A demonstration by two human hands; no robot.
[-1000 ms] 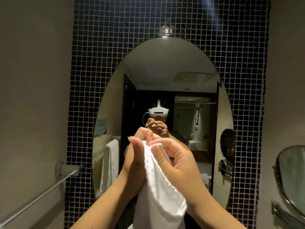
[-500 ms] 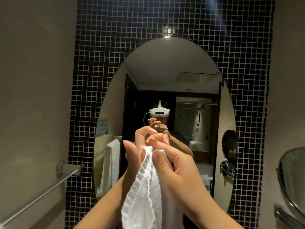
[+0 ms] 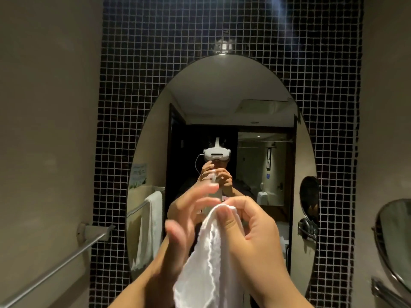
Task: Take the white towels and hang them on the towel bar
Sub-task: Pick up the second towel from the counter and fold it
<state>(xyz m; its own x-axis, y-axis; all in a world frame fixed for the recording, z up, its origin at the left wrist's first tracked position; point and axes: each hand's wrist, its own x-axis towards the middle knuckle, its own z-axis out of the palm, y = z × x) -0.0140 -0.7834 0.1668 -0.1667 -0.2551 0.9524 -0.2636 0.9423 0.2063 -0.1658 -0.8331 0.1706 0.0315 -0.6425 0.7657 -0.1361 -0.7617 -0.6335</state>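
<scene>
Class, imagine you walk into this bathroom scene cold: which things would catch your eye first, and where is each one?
First, the white towel at bottom centre, its top edge pinched by the right hand, with the left hand open and blurred beside it. Behind them, the big oval mirror on the dark mosaic wall reflects the person wearing a white headset. At lower left, the metal towel bar runs along the beige wall, bare where it shows.
</scene>
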